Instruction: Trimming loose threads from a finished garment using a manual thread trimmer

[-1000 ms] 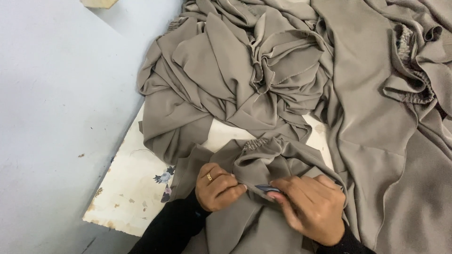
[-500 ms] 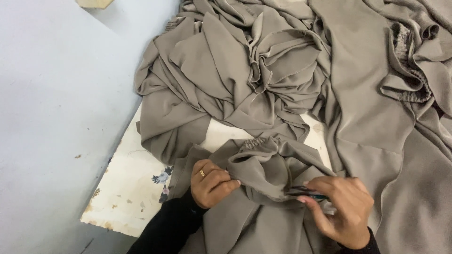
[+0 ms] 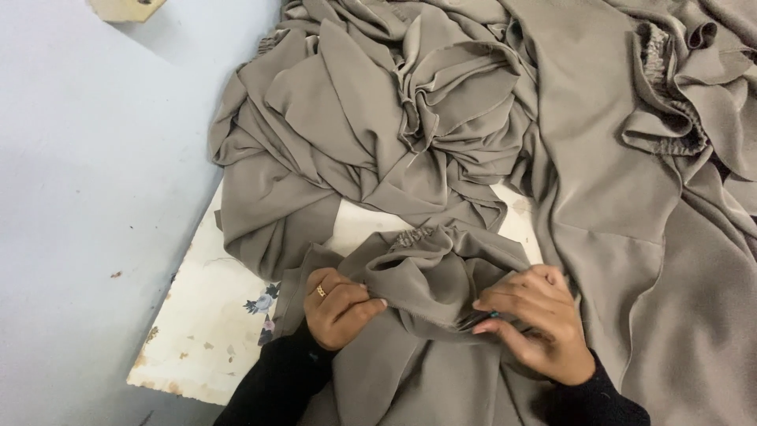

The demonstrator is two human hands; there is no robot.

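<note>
A gathered fold of taupe-grey woven fabric (image 3: 430, 272), at six o'clock on the stained white board (image 3: 209, 331), is clamped by the left hand (image 3: 341, 306) and right hand (image 3: 530, 323); a small dark tool (image 3: 473, 319) is pinched too. Fabric could be nicked if tension slackens.

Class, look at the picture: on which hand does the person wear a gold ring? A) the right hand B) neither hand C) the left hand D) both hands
C: the gold ring sits on a finger of the left hand, which grips the grey fabric; the right hand shows none.
</note>
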